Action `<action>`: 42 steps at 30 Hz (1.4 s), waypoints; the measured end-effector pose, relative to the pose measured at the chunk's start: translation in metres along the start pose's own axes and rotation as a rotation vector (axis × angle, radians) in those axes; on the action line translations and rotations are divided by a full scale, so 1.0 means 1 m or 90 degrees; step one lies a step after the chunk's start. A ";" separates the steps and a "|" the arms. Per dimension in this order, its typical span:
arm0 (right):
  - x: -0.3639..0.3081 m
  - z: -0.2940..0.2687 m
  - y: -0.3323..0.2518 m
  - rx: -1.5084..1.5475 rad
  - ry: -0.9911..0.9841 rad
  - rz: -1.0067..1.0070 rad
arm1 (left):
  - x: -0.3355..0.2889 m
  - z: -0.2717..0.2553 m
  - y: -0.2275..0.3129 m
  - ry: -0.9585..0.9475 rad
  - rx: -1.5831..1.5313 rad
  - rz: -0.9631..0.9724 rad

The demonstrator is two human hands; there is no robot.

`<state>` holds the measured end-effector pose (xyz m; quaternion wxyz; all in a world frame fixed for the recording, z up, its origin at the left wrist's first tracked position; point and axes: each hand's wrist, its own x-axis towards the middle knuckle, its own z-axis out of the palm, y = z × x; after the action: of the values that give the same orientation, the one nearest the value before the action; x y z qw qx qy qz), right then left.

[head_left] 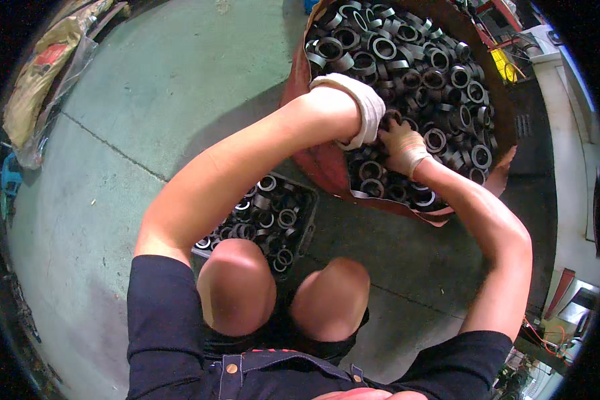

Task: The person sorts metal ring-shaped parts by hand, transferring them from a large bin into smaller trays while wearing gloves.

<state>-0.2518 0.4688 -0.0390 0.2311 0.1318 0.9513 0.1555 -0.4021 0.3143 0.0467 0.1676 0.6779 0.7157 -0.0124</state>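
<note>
A large reddish-brown round bin holds a heap of dark metal rings. My left hand reaches over its near left rim in a pale glove with a rolled cuff; the cuff and wrist hide its fingers. Close beside it, my right hand is down in the heap, in a light glove that leaves the fingertips bare. Its fingers curl against a dark ring between the two hands. Whatever the left hand touches is out of sight.
A dark crate of similar rings stands on the green floor by my knees, partly covered by my left arm. Sacking and clear plastic lie at the far left. Pale machinery and a yellow item are at right.
</note>
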 end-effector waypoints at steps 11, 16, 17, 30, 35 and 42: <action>-0.003 -0.013 0.005 0.088 0.033 -0.062 | -0.001 0.002 -0.004 0.004 0.002 0.000; -0.003 -0.011 0.016 0.129 0.004 -0.098 | -0.005 -0.005 0.002 0.006 -0.017 -0.004; -0.002 -0.015 0.015 0.116 -0.022 -0.130 | -0.007 -0.007 0.001 0.004 -0.018 -0.008; 0.033 0.016 0.000 0.132 -0.098 0.070 | -0.002 -0.001 -0.002 -0.015 -0.024 0.003; 0.018 0.006 -0.004 0.090 -0.064 0.024 | 0.000 -0.002 -0.004 -0.013 -0.018 0.005; 0.028 0.009 -0.010 0.257 -0.087 0.261 | 0.004 0.003 -0.007 -0.018 -0.044 0.019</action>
<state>-0.2737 0.4705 -0.0618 0.2276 0.3745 0.8988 -0.0024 -0.4081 0.3171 0.0410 0.2009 0.6820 0.7032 0.0052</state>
